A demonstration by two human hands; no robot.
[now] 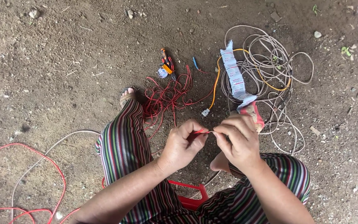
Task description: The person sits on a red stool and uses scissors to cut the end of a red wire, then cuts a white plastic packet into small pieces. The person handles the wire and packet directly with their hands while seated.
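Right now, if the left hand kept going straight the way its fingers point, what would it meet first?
The left hand points right along the thin red wire it pinches, so it would meet the right hand's fingertips first; they look nearly touching, though depth is unclear.

A long white strip of joined small packets, printed in pale blue and red, lies on the dirt ground, running from the top down over a loose coil of beige cable. Its lower end curls into a red and white packet just beside the person's right hand. A small round label, white and blue, sits by the tools further left.
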